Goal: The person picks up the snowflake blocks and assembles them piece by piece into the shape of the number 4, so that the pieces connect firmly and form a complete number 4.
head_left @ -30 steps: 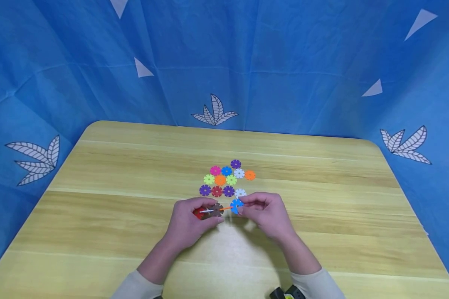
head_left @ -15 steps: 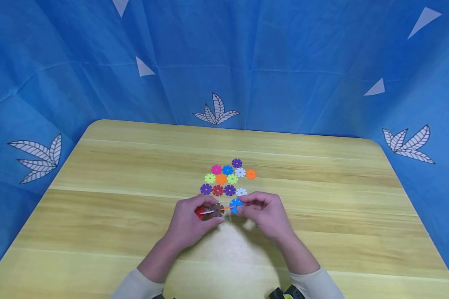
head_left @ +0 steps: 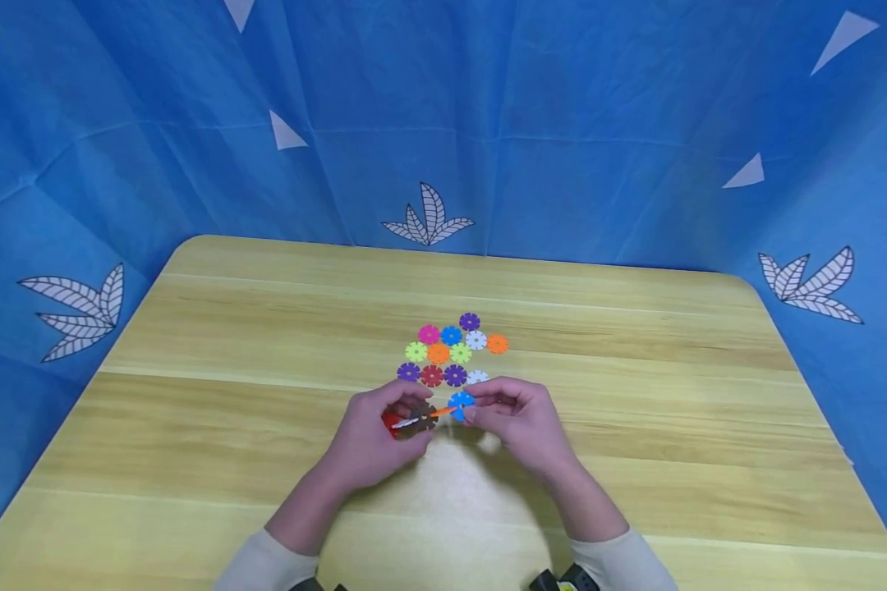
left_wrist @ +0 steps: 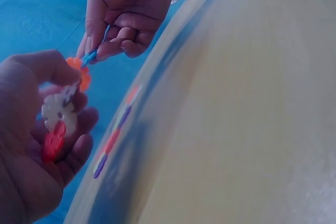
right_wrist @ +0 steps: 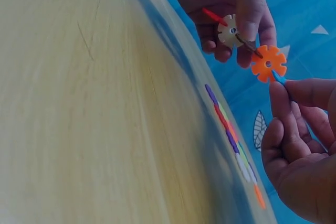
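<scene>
My left hand (head_left: 369,435) grips a short chain of notched plastic snowflake discs between thumb and fingers. A red disc (left_wrist: 52,148), a white disc (left_wrist: 51,109), a brown disc (head_left: 429,420) and an orange disc (right_wrist: 261,70) are slotted edge to edge, each turned crosswise to its neighbour. In my right hand (head_left: 521,420) a blue disc (head_left: 458,402) is pinched by thumb and fingertips. Its edge meets the lower rim of the orange disc in the right wrist view. Both hands are held above the table, facing each other.
Just beyond the hands, loose snowflake discs lie flat in rough rows on the wooden table (head_left: 636,394), among them a purple disc (head_left: 469,322), a pink disc (head_left: 429,334) and an orange disc (head_left: 498,344). A blue patterned cloth (head_left: 562,123) hangs behind the table.
My right hand has moved slightly left with the blue disc, closer to my left hand. The chain has tilted a little in the left hand. The loose discs lie as before.
</scene>
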The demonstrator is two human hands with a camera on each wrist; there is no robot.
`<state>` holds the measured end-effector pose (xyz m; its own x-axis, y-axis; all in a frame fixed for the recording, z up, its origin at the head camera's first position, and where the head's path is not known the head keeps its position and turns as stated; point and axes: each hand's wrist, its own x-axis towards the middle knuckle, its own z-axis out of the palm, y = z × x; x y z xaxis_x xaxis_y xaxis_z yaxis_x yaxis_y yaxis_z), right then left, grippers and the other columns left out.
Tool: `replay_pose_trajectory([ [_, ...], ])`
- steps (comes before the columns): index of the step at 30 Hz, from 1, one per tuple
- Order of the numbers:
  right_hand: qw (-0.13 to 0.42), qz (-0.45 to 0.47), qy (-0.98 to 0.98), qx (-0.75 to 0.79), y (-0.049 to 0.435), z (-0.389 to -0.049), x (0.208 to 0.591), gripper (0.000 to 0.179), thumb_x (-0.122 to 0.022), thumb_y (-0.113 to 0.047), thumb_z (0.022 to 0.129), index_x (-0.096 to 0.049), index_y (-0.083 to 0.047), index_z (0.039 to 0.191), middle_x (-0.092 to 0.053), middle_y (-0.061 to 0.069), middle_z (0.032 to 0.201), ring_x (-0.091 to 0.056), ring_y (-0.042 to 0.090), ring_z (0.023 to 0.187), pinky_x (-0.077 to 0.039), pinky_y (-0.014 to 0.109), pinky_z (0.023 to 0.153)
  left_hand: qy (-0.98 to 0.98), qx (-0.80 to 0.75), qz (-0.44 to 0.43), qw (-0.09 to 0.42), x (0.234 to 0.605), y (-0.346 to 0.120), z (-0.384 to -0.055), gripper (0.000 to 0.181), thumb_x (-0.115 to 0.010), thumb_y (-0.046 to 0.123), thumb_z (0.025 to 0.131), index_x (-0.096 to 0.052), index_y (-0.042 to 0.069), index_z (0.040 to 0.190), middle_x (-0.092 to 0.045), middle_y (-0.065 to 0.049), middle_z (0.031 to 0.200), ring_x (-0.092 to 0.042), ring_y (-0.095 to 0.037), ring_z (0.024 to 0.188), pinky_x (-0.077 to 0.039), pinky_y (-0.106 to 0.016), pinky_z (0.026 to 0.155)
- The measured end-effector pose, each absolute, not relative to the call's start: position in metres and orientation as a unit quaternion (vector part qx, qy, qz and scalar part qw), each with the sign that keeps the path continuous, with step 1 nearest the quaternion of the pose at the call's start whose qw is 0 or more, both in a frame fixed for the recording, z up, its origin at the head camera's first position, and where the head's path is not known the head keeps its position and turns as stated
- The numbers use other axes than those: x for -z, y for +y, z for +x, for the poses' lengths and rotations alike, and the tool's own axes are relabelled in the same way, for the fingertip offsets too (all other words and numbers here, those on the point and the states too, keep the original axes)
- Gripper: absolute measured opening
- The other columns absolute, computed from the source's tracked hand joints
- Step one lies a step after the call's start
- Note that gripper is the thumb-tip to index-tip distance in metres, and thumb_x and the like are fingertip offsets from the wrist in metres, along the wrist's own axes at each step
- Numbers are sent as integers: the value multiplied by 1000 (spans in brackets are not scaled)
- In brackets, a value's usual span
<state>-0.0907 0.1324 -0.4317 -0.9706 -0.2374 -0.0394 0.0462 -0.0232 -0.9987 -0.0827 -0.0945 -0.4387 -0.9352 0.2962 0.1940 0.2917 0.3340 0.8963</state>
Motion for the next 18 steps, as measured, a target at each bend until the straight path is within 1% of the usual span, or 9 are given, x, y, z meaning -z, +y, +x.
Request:
replay_pose_trajectory([
  [4,98,-81,702,701,131,-91,432,24,-73,9,83,-70,8,107,-70,19,90,-71,24,79,-59,38,78,803,-563,195,2,439,-94,-84,28,-81,-2,79,-71,6,103,-70,5,93,-67,-13,84,-59,-31,74],
  [7,100,-90,701,700,130,-90,433,24,-73,9,84,-70,7,107,-70,20,92,-72,25,80,-59,39,77,803,-561,203,-14,440,-92,-84,19,-81,0,81,-74,9,97,-70,5,91,-67,-12,82,-59,-30,72],
  [11,105,-96,700,699,129,-90,434,24,-72,8,85,-70,8,108,-70,20,94,-72,26,81,-59,39,77,810,-545,212,-31,441,-90,-84,15,-80,2,83,-76,12,92,-69,8,88,-65,-11,80,-58,-29,70],
  [15,106,-98,704,696,128,-90,436,24,-72,8,85,-69,7,109,-69,19,93,-72,26,81,-59,39,77,818,-530,220,-42,441,-89,-84,13,-80,1,83,-76,12,90,-69,9,86,-64,-10,78,-57,-28,69],
  [18,106,-101,709,690,128,-91,436,26,-73,7,85,-69,6,110,-69,19,94,-71,32,81,-59,41,75,825,-518,220,-53,441,-89,-84,12,-80,2,83,-77,11,89,-69,9,86,-63,-10,77,-56,-27,68],
])
